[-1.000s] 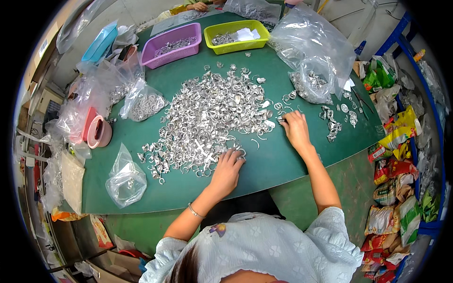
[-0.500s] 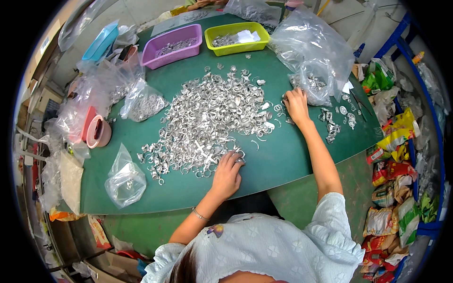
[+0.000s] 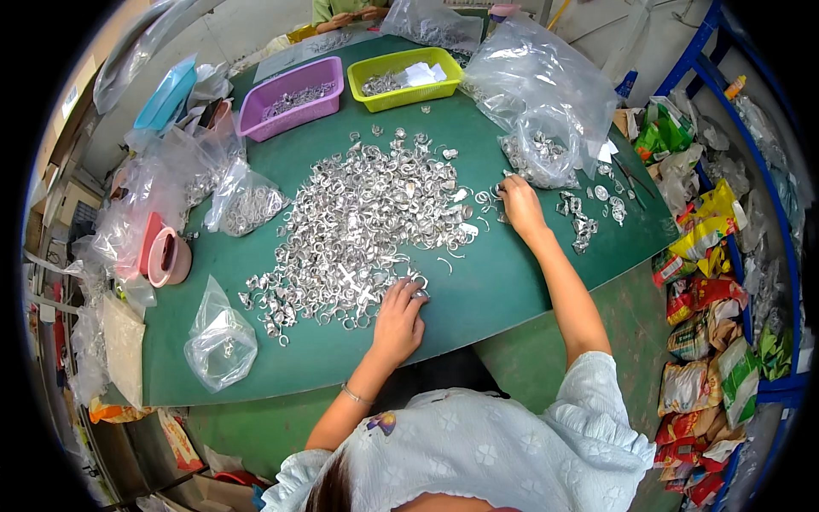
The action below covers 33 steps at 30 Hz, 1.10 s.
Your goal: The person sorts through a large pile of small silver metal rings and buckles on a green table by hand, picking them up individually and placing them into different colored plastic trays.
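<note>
Heap of small silvery metal rings and clips (image 3: 358, 222), spread wide over the middle of the green table (image 3: 512, 282), running from near the far edge down toward the near edge. Left hand (image 3: 399, 320) resting palm-down at the heap's near fringe, fingertips (image 3: 416, 286) bent onto a few loose pieces; whether anything is pinched there, impossible to tell. Right hand (image 3: 519, 205) stretched out to the heap's right fringe, fingers drawn together over a few stray rings, grip likewise hidden. Small scatter of the same silvery parts (image 3: 589, 213) just right of that hand, toward the right edge. Clear plastic bag with more metal pieces (image 3: 542, 154) just beyond the right hand, a larger crumpled clear bag behind it. Purple plastic basket (image 3: 294, 96) and yellow-green plastic basket (image 3: 408, 77) side by side at the far edge, each holding some parts. Near the left edge: clear bag of rings (image 3: 247, 205), pink tape roll (image 3: 169, 258), another clear bag (image 3: 220, 341) at the near-left corner.

Likely risks: a sweeping wrist nudging pieces off the near edge, the two separate lots mingling, tiny slippery parts escaping a loose pinch.
</note>
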Available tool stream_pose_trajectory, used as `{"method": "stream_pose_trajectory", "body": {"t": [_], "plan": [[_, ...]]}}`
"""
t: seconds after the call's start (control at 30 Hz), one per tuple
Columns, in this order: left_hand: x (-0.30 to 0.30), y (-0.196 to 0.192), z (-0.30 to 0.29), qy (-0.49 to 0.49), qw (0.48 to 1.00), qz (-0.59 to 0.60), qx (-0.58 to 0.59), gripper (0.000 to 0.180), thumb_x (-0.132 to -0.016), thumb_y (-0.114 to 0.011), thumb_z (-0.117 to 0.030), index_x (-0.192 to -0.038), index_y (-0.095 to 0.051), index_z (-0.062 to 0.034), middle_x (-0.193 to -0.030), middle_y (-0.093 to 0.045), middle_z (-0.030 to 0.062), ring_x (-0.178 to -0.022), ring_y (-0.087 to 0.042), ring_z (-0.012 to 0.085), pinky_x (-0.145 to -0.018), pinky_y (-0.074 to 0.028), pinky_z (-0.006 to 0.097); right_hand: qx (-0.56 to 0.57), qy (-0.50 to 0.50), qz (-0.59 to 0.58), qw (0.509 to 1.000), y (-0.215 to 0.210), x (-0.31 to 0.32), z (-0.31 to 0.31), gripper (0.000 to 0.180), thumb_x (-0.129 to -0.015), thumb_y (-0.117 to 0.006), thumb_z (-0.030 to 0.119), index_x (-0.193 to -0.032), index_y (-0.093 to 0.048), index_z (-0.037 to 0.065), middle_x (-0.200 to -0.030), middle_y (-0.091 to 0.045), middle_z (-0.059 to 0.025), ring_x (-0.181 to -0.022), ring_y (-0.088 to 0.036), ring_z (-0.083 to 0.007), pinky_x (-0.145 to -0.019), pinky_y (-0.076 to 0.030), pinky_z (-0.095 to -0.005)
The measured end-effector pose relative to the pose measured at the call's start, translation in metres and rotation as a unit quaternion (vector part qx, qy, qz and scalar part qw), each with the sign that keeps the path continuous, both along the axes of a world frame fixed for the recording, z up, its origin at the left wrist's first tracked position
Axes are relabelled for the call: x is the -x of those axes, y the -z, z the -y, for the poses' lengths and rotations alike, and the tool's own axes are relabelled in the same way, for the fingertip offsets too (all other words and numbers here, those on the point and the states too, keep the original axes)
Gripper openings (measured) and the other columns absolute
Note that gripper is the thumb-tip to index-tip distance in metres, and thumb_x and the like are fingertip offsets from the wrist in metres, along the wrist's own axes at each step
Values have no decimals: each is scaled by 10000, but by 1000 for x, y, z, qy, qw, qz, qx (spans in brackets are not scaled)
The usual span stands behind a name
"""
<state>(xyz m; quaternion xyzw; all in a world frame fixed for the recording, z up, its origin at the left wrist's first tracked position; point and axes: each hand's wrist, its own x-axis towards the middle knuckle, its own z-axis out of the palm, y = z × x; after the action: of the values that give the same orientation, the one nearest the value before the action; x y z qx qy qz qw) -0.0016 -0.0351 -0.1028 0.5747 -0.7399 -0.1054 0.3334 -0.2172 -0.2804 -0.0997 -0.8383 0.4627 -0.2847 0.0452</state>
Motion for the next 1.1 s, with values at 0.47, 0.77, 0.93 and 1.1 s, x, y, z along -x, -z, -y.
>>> {"method": "stream_pose_trajectory", "body": {"t": [0.47, 0.77, 0.93, 1.1], "plan": [[-2, 4, -2, -1, 1000, -2, -1, 301, -652, -532, 32, -949, -556, -12, -1166, -491, 147, -1167, -409, 361, -986, -344, 466, 122, 45, 167, 977, -74, 16, -4, 151, -794, -560, 39, -926, -630, 15, -861, -633, -185, -736, -615, -342, -685, -491, -409], [2, 3, 2, 6, 1000, -8, 7, 294, -648, -544, 39, -935, -558, -25, -1157, -507, 135, -1161, -422, 348, -968, -360, 450, 40, 170, -160, 972, 3, 6, 20, 169, -781, -573, 96, -927, -534, 22, -903, -570, -157, -711, -628, -332, -599, -503, -424], [-1, 3, -3, -3, 1000, -8, 21, 305, -633, -552, 41, -928, -559, -33, -1155, -503, 142, -1153, -430, 351, -962, -364, 445, -101, 52, 156, 981, -13, -6, -7, 254, -815, -614, 115, -1017, -514, -3, -937, -604, -159, -796, -622, -273, -641, -501, -365], [0, -2, -9, 4, 995, -88, 36, 315, -663, -559, 67, -968, -540, -8, -1183, -462, 186, -1178, -406, 383, -981, -358, 447, -507, -154, 509, 679, -54, -34, -42, 264, -887, -538, 96, -1111, -459, -19, -1014, -599, -150, -823, -606, -195, -684, -511, -293]]}}
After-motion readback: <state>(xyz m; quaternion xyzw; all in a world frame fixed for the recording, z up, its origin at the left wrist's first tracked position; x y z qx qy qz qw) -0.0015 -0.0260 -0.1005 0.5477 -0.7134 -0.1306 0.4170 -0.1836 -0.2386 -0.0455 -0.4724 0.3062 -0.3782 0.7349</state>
